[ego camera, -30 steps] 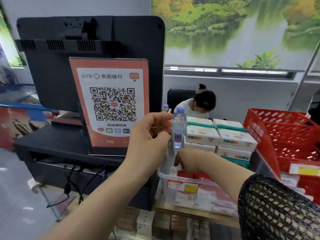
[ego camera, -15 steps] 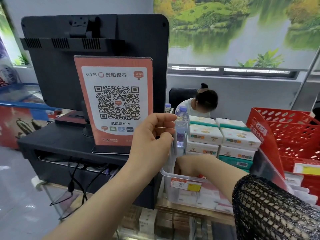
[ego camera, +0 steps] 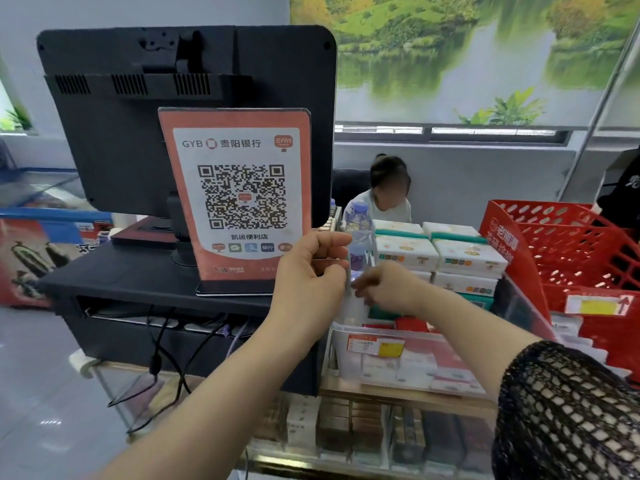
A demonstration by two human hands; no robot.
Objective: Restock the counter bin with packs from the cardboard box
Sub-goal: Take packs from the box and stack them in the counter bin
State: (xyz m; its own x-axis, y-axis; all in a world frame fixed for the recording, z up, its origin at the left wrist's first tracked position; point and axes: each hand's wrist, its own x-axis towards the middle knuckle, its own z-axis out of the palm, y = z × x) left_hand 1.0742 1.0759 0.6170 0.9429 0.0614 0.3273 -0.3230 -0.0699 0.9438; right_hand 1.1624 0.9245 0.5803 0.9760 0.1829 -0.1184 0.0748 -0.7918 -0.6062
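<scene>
Hands: two, one left hand [ego camera: 311, 271] and one right hand [ego camera: 384, 289]. Single items: one clear bin [ego camera: 346, 358] carrying one price label [ego camera: 377, 346], one monitor [ego camera: 187, 109], one black stand [ego camera: 121, 275], one QR sign [ego camera: 239, 188], one water bottle [ego camera: 358, 230] and one seated person [ego camera: 388, 199]. White boxes [ego camera: 405, 252]: six visible, stacked two columns wide, with at least one teal box [ego camera: 476, 301] beneath; red baskets [ego camera: 571, 237]: at least two, nested; cables [ego camera: 154, 344] under the stand: at least three; packs [ego camera: 412, 323] inside the bin: too blurred to count.
</scene>
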